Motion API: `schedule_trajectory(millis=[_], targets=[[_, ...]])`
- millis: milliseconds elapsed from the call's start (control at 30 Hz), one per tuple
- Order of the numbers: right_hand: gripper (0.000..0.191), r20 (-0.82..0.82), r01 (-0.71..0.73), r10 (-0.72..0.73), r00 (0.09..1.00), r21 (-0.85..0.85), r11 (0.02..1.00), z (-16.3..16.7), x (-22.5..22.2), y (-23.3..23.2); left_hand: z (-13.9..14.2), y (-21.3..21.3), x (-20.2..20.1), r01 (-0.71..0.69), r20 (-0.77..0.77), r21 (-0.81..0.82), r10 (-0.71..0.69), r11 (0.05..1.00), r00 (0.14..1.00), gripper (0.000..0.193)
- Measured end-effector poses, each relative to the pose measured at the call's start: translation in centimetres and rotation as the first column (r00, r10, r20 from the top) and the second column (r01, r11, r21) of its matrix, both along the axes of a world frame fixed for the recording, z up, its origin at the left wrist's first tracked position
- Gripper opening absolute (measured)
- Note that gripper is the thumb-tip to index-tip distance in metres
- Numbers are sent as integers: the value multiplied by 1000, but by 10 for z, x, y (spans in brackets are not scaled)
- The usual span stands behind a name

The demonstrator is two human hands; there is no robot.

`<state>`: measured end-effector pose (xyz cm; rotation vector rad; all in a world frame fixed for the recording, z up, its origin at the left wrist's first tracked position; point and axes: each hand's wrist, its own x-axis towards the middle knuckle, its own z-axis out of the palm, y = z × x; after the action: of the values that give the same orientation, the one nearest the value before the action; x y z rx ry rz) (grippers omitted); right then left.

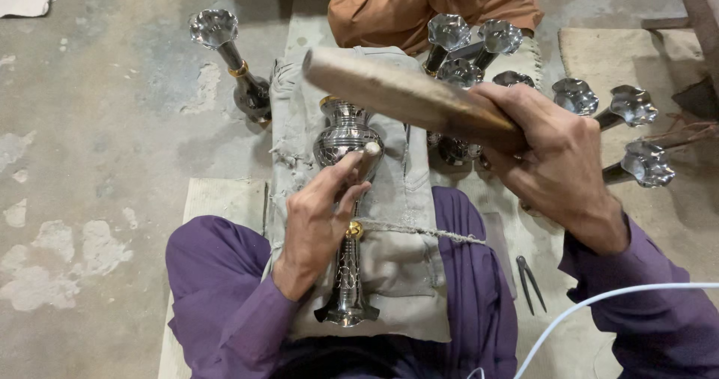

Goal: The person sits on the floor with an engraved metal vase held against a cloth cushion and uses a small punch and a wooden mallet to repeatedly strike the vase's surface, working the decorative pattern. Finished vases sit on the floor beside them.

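My L hand pinches punch on vase; R hand fist-grips mallet, raised above.

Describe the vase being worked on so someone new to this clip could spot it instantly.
Start at the grey padded cloth across the purple-clad lap. Lying along it is a silver metal vase, its bulb steadied by the left hand while the right hand raises a wooden mallet. Unlike the other vases grouped on the floor, it lies on the lap.

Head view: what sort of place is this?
Probably a small metal-craft workshop. The left hand sets a punch on a vase, the right hand grips a mallet, and more vases lie nearby.
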<state>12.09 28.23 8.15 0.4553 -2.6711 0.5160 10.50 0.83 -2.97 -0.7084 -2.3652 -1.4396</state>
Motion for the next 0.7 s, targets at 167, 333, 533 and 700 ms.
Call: schedule_trajectory(millis=[167,333,533,700], targets=[[54,162,71,-165,973,468,881,-8,3,11,2,1,-3,14,61,-66,-10,998,998,48],[49,205,54,-26,978,-130,990,-25,0,16,8,0,-4,23,-15,-56,-24,998,1000,49],[40,191,144,-115,975,-142,979,-34,-3,10,20,2,-8,83,72,-71,-78,994,994,48],[47,128,184,-187,974,31,982,-45,3,9,26,2,-11,150,127,-102,-136,983,983,55]])
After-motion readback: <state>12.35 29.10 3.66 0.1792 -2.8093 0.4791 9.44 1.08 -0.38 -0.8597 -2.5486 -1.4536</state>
